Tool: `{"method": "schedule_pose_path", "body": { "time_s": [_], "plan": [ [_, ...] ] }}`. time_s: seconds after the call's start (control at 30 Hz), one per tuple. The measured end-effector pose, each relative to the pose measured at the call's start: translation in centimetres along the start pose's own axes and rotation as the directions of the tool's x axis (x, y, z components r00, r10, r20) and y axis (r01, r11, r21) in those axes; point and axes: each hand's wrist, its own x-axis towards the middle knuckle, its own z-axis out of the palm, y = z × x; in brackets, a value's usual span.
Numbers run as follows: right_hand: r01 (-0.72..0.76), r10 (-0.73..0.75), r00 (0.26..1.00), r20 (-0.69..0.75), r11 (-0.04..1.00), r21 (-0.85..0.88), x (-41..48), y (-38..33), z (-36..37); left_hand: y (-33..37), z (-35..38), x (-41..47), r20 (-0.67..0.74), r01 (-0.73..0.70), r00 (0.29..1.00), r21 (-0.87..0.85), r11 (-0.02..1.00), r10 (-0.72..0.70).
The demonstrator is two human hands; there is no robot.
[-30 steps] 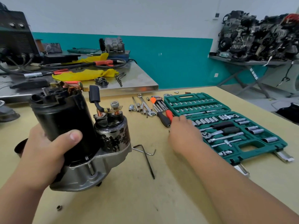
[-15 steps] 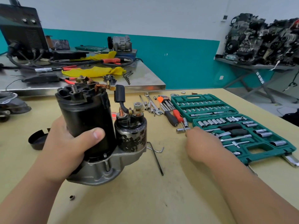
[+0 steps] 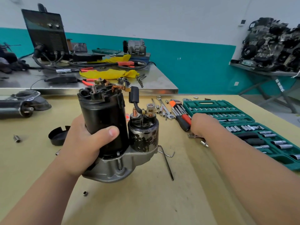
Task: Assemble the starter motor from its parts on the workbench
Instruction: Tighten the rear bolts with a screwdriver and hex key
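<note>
The starter motor (image 3: 103, 117) stands upright on its grey aluminium nose housing (image 3: 113, 168) on the yellow bench. Its black body has an open top with brushes and copper showing. The solenoid (image 3: 142, 137) sits beside it, with a black lead bent up to the motor's top. My left hand (image 3: 81, 143) grips the black body from the left, thumb across the front. To the right, my right hand (image 3: 203, 125) is curled down over a small metal T-bar tool (image 3: 203, 143); its ends stick out below the hand, and the fingers are hidden. A black end cap (image 3: 57, 137) lies left of the motor.
A bent hex key (image 3: 167, 163) lies right of the housing. Screwdrivers (image 3: 183, 119) and wrenches lie beyond the right hand, beside an open green socket case (image 3: 243, 114). Another starter (image 3: 21, 106) lies far left. A small socket (image 3: 17, 138) and a loose nut (image 3: 85, 193) lie on the bench.
My right hand has come down over the T-bar tool by the screwdrivers. The left hand keeps its grip on the motor, which stays upright; the view has shifted.
</note>
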Motion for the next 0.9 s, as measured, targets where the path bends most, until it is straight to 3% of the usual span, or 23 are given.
{"method": "schedule_pose_path", "body": {
  "time_s": [0.2, 0.27, 0.3, 0.33, 0.4, 0.47, 0.5, 0.53, 0.57, 0.67, 0.73, 0.83, 0.9],
  "plan": [
    [0.029, -0.022, 0.997, -0.079, 0.996, 0.080, -0.4, -0.2, 0.2, 0.3, 0.0, -0.1, -0.007, 0.007, 1.000, -0.021, 1.000, -0.007],
    [0.048, -0.044, 0.999, -0.023, 0.973, 0.225, -0.5, 0.3, 0.2, 0.3, -0.1, -0.1, 0.000, 0.009, 1.000, -0.019, 1.000, -0.009],
    [0.033, -0.052, 0.998, 0.039, 0.920, 0.391, -0.5, 0.7, 0.1, 0.4, -0.1, -0.1, -0.004, 0.012, 1.000, -0.017, 1.000, -0.012],
    [-0.026, -0.053, 0.992, 0.115, 0.801, 0.598, -0.6, 1.1, -0.1, 0.3, -0.2, -0.1, -0.012, 0.016, 1.000, -0.015, 1.000, -0.016],
    [-0.185, -0.089, 0.966, 0.242, 0.415, 0.891, -1.2, 2.0, -0.5, 0.2, -0.3, -0.1, -0.023, 0.026, 0.999, -0.015, 1.000, -0.026],
    [-0.236, -0.105, 0.965, 0.242, 0.070, 0.969, -1.5, 2.9, -0.3, 0.1, -0.4, -0.1, -0.031, 0.037, 0.999, -0.016, 0.999, -0.038],
    [-0.215, -0.082, 0.973, 0.214, -0.014, 0.976, -1.5, 3.2, 0.0, 0.1, -0.4, -0.1, -0.033, 0.039, 0.999, -0.015, 0.999, -0.039],
    [-0.180, -0.050, 0.983, 0.179, -0.018, 0.984, -1.7, 3.5, 0.5, 0.1, -0.5, -0.2, -0.036, 0.037, 0.999, -0.015, 0.999, -0.038],
    [-0.140, -0.018, 0.990, 0.141, 0.051, 0.989, -1.8, 3.6, 1.0, 0.0, -0.6, -0.2, -0.041, 0.039, 0.998, -0.015, 0.999, -0.040],
    [-0.056, 0.024, 0.998, 0.050, 0.410, 0.910, -2.5, 3.5, 1.9, -0.2, -0.9, -0.3, -0.056, 0.055, 0.997, -0.008, 0.998, -0.056],
    [-0.029, 0.074, 0.997, -0.017, 0.583, 0.812, -2.7, 3.4, 1.1, -0.3, -0.9, -0.4, -0.052, 0.051, 0.997, -0.020, 0.998, -0.052],
    [-0.022, 0.146, 0.982, -0.124, 0.726, 0.688, -2.6, 4.1, 0.0, -0.5, -0.8, -0.3, -0.060, 0.052, 0.997, -0.033, 0.998, -0.054],
    [-0.026, 0.113, 0.987, -0.111, 0.807, 0.590, -2.7, 4.3, 0.2, -0.5, -0.8, -0.3, -0.061, 0.053, 0.997, -0.032, 0.998, -0.055]
  ]
}}
